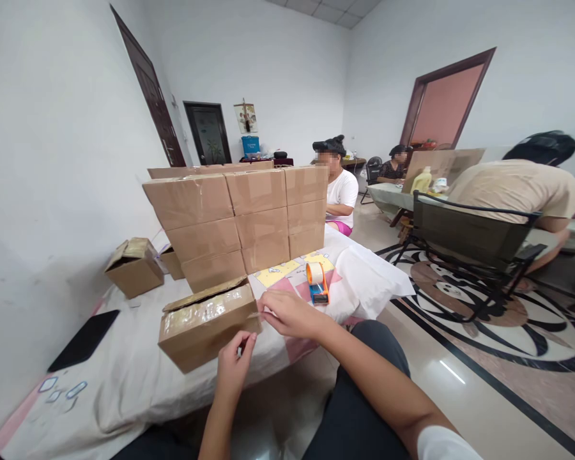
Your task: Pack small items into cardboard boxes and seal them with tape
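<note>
A brown cardboard box [206,335] lies on the cloth-covered table in front of me, with shiny clear tape along its top and a top flap slightly raised at the back. At its right end my right hand [287,313] has thumb and fingers pinched together by the corner. A thin, faint clear strip, perhaps tape, shows there, but what the fingers hold is too small to make out. My left hand [234,358] is just below that end, fingertips pressed together; anything between them is hidden. Beyond my right hand, an orange and blue tape dispenser [319,295] stands with its roll on.
Stacked taped boxes [261,217] form a wall across the table [124,358]. An opened box [137,271] and a black flat pad [84,338] are at left. A person in white [342,195] sits behind the stack; another occupies a black chair [474,230] at right.
</note>
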`<state>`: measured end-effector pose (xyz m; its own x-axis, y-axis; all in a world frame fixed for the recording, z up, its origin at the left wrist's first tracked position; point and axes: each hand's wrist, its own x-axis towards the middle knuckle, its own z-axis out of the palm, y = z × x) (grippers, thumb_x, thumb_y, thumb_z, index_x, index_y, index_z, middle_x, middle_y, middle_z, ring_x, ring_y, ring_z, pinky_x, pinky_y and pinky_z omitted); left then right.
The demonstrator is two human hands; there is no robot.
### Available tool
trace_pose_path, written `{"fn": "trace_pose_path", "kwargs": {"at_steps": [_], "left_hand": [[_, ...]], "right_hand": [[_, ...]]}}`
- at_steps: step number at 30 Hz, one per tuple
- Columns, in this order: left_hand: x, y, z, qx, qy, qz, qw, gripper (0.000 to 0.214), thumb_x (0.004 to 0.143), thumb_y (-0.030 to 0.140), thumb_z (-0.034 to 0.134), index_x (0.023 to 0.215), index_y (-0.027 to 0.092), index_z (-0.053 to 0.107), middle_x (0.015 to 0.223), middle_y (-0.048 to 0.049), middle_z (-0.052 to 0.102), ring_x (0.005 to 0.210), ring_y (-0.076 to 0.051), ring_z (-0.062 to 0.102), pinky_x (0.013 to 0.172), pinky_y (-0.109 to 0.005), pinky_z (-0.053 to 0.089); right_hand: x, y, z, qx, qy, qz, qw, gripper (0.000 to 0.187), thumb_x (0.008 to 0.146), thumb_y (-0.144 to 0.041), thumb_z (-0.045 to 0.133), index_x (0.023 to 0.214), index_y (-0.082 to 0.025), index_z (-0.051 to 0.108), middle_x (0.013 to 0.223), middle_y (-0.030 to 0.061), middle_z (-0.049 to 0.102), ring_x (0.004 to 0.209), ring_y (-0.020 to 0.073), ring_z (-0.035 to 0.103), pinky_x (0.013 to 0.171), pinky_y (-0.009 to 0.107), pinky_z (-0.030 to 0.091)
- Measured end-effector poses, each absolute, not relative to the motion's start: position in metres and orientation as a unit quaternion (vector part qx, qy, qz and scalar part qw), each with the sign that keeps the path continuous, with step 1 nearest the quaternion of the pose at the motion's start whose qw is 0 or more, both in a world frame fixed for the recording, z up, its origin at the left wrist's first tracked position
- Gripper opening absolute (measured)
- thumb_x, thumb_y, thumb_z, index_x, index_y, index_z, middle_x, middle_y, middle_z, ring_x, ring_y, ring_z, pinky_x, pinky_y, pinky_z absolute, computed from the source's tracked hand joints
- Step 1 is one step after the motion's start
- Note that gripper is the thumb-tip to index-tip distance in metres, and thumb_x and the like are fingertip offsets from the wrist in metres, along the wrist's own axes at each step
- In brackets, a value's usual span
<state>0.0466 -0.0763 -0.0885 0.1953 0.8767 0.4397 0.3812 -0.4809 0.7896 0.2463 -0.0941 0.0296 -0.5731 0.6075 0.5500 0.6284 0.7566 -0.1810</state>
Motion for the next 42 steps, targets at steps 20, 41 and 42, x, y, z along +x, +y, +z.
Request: {"fn": "trace_pose_path", "kwargs": {"at_steps": [20,41,42], "left_hand": [[0.018,-0.075,-0.083,0.685,0.454,0.511,0.253,0.04,0.087,0.055,0.056,0.072,0.019,0.065,0.06,0.0027,0.058,0.056,-0.012,0.048,0.059,-0.021,0.042],[-0.019,-0.076,-0.086,0.624,0.47,0.571,0.251,0.036,0.086,0.054,0.061,0.082,0.019,0.067,0.066,0.002,0.061,0.059,-0.012,0.052,0.058,-0.021,0.043],[-0.02,-0.076,-0.087,0.623,0.472,0.571,0.252,0.036,0.086,0.054,0.061,0.083,0.019,0.068,0.066,0.0019,0.062,0.059,-0.012,0.052,0.058,-0.021,0.043]], "right_hand": [[0.199,-0.085,0.051,-0.365,-0.889,0.023,0.274,0.007,0.097,-0.016,0.044,0.096,-0.022,0.046,0.084,0.0019,0.063,0.075,0.0165,0.056,0.068,0.026,0.039],[0.166,-0.064,0.04,-0.361,-0.896,0.03,0.258,0.004,0.1,-0.021,0.044,0.101,-0.021,0.047,0.088,0.0035,0.063,0.08,0.0177,0.059,0.072,0.027,0.041],[0.166,-0.062,0.039,-0.361,-0.895,0.03,0.261,0.003,0.1,-0.021,0.044,0.101,-0.021,0.047,0.089,0.0037,0.064,0.08,0.018,0.059,0.073,0.027,0.041]]}}
